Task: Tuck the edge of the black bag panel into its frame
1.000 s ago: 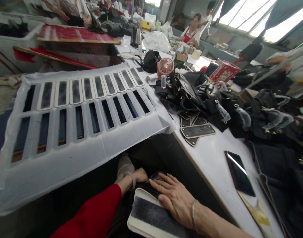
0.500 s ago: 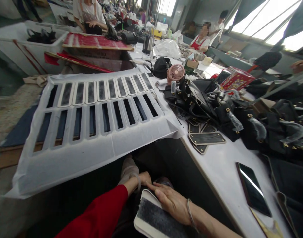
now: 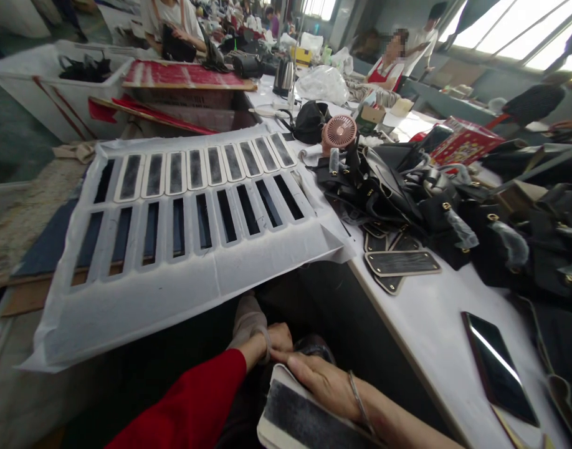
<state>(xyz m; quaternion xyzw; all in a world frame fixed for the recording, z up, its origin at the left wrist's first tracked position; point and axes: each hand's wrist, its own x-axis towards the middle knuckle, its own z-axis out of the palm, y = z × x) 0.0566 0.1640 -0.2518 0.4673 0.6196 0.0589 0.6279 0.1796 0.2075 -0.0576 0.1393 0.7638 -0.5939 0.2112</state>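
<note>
A stack of long cream-edged panels [image 3: 290, 408] with dark tops and rounded corners lies low in front of me. My right hand [image 3: 326, 386], a bangle at its wrist, rests along the side of this stack with its fingers stretched toward my left hand. Curled up just beyond the stack, my left hand [image 3: 280, 338] is closed; whatever its fingers hold is out of sight. Both hands meet or nearly meet at the fingertips. On the table to the left, a white slotted sheet [image 3: 146, 305] carries a back row of similar panels [image 3: 176, 171].
To the right, a white table [image 3: 417, 318] holds a phone [image 3: 498, 365], loose bordered panels [image 3: 402, 262], black bags [image 3: 440, 234] and a pink fan [image 3: 341, 132]. A white bin [image 3: 19, 75] stands at the far left. Other people work at the back.
The view has shifted slightly, so the surroundings sit a little further right. My hands keep nearly the same pose beside the stack. A person at the back has raised a black bag.
</note>
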